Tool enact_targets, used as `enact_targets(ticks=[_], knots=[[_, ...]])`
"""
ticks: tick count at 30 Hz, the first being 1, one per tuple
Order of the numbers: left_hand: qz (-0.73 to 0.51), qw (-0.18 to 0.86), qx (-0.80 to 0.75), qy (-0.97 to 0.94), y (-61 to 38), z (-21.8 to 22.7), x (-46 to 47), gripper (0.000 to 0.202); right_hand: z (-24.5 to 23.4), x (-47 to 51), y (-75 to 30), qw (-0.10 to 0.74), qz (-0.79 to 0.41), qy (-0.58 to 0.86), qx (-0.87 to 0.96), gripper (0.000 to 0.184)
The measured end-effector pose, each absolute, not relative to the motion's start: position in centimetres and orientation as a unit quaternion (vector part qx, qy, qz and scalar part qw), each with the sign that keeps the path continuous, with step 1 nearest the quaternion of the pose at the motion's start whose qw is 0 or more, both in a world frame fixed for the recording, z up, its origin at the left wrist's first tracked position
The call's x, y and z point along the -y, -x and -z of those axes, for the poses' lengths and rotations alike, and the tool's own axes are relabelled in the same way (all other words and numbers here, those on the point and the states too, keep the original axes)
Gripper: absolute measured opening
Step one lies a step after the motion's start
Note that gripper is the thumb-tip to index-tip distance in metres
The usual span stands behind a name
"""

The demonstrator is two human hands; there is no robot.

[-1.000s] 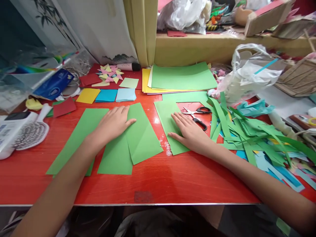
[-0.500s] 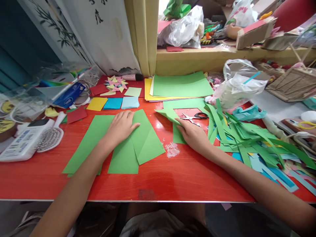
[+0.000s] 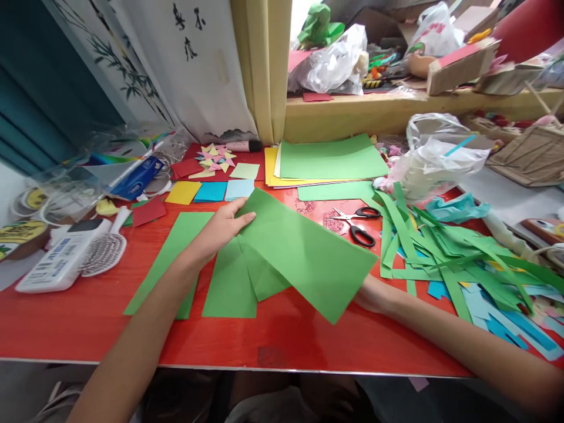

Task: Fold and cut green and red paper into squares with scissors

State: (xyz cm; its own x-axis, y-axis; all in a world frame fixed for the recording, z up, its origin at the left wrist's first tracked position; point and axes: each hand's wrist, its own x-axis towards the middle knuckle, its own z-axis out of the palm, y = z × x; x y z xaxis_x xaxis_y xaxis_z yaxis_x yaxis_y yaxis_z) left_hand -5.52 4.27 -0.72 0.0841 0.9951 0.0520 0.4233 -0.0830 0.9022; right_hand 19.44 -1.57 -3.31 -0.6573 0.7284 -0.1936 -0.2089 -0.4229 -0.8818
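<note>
A plain green paper sheet (image 3: 304, 252) is held slanting above the table, its right end toward me. My left hand (image 3: 231, 223) grips its upper left corner, thumb on top and fingers partly hidden. At the sheet's lower right end, my right hand (image 3: 372, 292) holds it from behind, and the paper covers those fingers. Under and beside the held sheet lie more green paper pieces (image 3: 229, 288), some overlapping. Another green strip stack (image 3: 176, 258) rests left of them, partly behind my left forearm. Scissors with black handles (image 3: 359, 223) lie spread beyond the sheet.
Green and blue paper strips (image 3: 440, 247) are heaped at the right. Stacked coloured sheets (image 3: 330, 158) lie at the back, with small yellow and blue squares (image 3: 209, 191) left of them. A hairbrush (image 3: 106, 252) and white bottle (image 3: 61, 258) lie at the left.
The green sheet in my right hand has swung left and opened flat above the other pieces. My left hand has lifted from the pile and now grips that sheet's corner.
</note>
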Motion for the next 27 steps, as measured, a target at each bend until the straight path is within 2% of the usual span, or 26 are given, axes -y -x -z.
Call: enact_targets(ticks=[5,9,11,14,20,27], knots=[[-0.248,0.229,-0.604,-0.722,8.1,2.1,-6.5,0.037,3.7,1.2,-19.0,0.292,-0.775,0.264,0.494,0.045],[-0.205,0.136,-0.6,-0.761,8.7,3.7,-7.5,0.042,3.6,1.4,-19.0,0.273,-0.743,0.303,0.532,0.04],[-0.188,0.121,-0.596,-0.771,8.8,4.3,-7.8,0.046,3.4,1.5,-19.1,0.245,-0.716,0.344,0.556,0.033],[-0.173,0.12,-0.609,-0.764,8.7,4.7,-8.0,0.05,3.1,1.6,-19.3,0.189,-0.679,0.379,0.6,0.037],[-0.163,0.142,-0.637,-0.74,8.6,4.4,-8.1,0.05,2.4,1.5,-19.7,0.1,-0.647,0.371,0.658,0.035],[-0.151,0.11,-0.632,-0.752,8.5,4.2,-8.1,0.027,2.6,0.9,-19.9,0.083,-0.663,0.336,0.663,0.034]])
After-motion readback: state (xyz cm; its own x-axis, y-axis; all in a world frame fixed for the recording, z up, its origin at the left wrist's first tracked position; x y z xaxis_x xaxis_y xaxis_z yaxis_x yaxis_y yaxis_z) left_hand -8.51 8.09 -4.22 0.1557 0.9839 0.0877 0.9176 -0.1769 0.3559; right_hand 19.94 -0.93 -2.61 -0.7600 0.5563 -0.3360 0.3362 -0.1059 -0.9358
